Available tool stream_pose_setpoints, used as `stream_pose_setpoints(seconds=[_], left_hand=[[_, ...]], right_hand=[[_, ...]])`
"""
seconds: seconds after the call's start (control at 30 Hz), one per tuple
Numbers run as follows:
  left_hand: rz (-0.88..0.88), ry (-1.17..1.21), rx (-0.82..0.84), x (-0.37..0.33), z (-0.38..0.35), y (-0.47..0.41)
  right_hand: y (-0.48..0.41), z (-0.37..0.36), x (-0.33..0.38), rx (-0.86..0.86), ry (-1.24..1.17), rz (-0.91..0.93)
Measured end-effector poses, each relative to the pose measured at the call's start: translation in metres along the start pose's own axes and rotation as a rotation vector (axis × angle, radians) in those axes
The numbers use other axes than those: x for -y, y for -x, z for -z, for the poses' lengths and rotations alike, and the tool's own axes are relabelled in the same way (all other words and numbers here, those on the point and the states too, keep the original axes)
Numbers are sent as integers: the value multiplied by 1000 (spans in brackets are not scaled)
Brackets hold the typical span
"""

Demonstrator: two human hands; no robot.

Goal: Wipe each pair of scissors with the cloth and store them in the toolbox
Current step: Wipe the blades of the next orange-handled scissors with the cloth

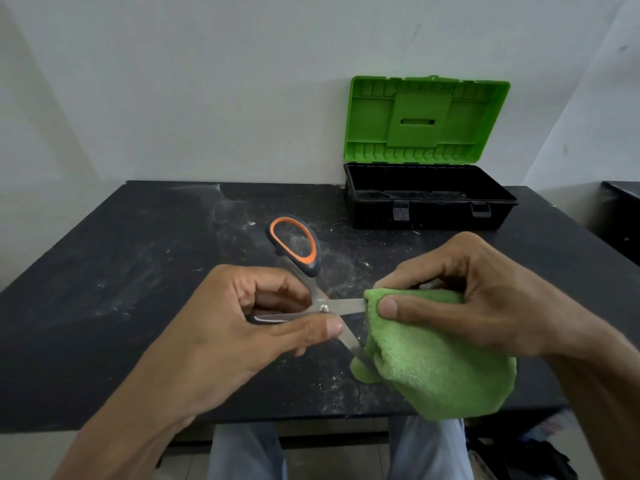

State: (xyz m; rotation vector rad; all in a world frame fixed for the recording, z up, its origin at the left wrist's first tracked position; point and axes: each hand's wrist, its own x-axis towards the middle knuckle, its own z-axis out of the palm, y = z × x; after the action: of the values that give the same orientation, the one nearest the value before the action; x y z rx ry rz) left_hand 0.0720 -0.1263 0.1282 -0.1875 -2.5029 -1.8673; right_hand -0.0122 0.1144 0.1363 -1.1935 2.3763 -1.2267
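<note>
While the left hand (263, 306) clamps the steel scissors with the black-and-orange plastic handles (313, 289) near the pivot, thumb over the lower handle and fingers curled behind, the right hand (460, 299) pinches a fluffy green microfibre cloth (436, 368) around one of the two spread blades. The scissors are held open just above the dusty black tabletop (138, 271), one orange-lined handle loop pointing away from the person. The upper blade runs straight into the cloth fold under the right thumb; the lower blade angles down and its tip disappears behind the cloth's bottom edge, so whether it touches the fabric is hard to say.

At the back right of the table, well apart from the hands, stands the black toolbox with the raised bright green lid (429, 199), its tray looking empty from here.

The main risk appears to be the open blades: if the left thumb relaxes or squeezes, they could swing shut on the cloth or on the right fingers. Wiping toward the edge rather than along the flat could snag the pile, and the loose lower blade could catch the hanging fabric.
</note>
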Motion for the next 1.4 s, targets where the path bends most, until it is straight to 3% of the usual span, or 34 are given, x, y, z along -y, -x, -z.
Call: stream_pose_setpoints(seconds=[0.23, 0.5, 0.8, 1.4], left_hand=[[80, 23, -5, -3, -1, -2], [103, -7, 96, -11, -5, -7], [135, -39, 140, -14, 7, 0], [157, -1, 201, -8, -2, -14]], right_hand=[[2, 4, 0, 16, -2, -20], [-3, -7, 8, 32, -35, -43], [3, 2, 4, 82, -159, -183], [3, -4, 0, 47, -137, -150]])
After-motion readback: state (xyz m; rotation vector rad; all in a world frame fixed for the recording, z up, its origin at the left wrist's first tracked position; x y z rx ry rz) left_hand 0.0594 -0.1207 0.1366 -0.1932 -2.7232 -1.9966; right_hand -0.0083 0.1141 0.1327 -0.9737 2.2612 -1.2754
